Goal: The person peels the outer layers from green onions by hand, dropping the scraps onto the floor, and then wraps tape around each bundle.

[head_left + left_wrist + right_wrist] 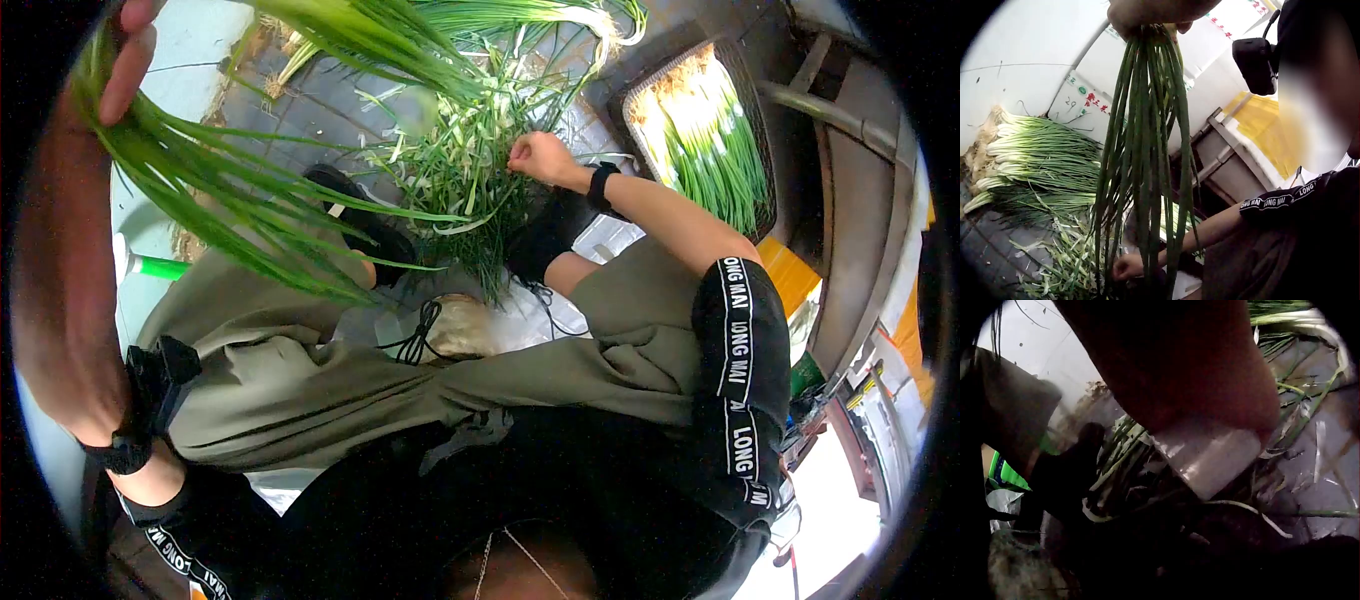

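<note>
One scallion bunch (1142, 106) held in left grip (1147, 12), cut off above; right grip (545, 158) curled, can't tell if holding; leaf scraps (460, 150) below, basket (747, 88) nearby.

Your scrap pile (455, 160) has a black shoe (375, 235) on each side of its near end, so it is tight there. The long leaves (190, 165) in your left hand (1150, 15) hang down and get in your way on the pile's left. More onions (1041, 147) block its far side. Your right hand (545, 158) fills its right edge. Right of the pile, you can pass over a thin strip of floor (597, 112), then a basket (627, 110) stops you.
</note>
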Tool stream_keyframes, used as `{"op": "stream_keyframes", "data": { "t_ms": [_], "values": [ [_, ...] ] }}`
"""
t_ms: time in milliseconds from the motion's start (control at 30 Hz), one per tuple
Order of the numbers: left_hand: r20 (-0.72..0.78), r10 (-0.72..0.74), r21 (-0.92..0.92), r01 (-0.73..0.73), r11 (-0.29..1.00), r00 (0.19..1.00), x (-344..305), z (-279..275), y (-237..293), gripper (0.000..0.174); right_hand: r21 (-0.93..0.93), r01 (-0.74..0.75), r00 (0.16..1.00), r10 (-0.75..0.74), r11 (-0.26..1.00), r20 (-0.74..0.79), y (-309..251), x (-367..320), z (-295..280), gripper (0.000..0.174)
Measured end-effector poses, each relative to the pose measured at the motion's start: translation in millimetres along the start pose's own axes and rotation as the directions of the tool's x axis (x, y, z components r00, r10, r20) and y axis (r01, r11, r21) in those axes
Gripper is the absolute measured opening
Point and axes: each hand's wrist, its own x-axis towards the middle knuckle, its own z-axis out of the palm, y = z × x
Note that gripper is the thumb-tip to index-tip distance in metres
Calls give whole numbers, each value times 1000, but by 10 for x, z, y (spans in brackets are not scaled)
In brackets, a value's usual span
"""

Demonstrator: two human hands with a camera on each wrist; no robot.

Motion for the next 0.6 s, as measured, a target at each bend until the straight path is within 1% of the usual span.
{"op": "stream_keyframes", "data": {
  "t_ms": [33,167,200,233,267,300,333,367,400,433,500,533,567,600],
  "values": [
    [-3,0,4,0,1000,1000,32,12,14,23,-43,31,999,-31,999,-6,31,1,-7,22],
    [-43,0,13,0,1000,999,7,102,75,22,-114,26,1000,-26,993,7,10,-148,-315,24],
    [-72,-11,20,12,1000,997,-5,133,120,22,-152,110,994,-104,982,46,36,-176,-442,24],
    [-136,-56,42,62,997,989,-42,237,207,22,-187,194,980,-181,963,84,25,-199,-588,25],
    [-250,-155,61,175,983,956,2,388,295,22,-226,229,973,-225,947,46,11,-226,-750,26],
    [-452,-367,29,424,905,813,7,634,516,22,-269,260,963,-268,927,9,-87,-284,-958,26],
    [-250,-189,14,199,980,950,-32,494,364,21,-240,283,952,-303,929,-49,-202,-350,-1169,23],
    [-43,31,-49,-33,998,999,-76,330,138,21,-191,298,944,-318,935,-87,-334,-411,-1401,21],
    [4,-9,-106,9,994,1000,-27,319,103,20,-189,302,913,-340,934,-223,-469,-478,-1580,22],
    [51,-43,-159,51,986,998,3,348,152,19,-189,309,863,-358,932,-356,-652,-566,-1754,23],
    [53,-104,-167,111,980,993,-22,445,236,18,-178,342,779,-385,923,-496,-1005,-750,-2087,29],
    [132,-137,-260,167,951,982,-2,492,296,19,-62,429,754,-395,901,-525,-1161,-815,-2191,36],
    [205,-131,-343,197,919,970,-90,520,299,19,-131,542,662,-518,830,-541,-1291,-866,-2254,41],
    [301,-135,-363,244,899,944,40,571,204,19,-51,566,700,-512,823,-498,-1503,-953,-2319,45]
  ]
}}
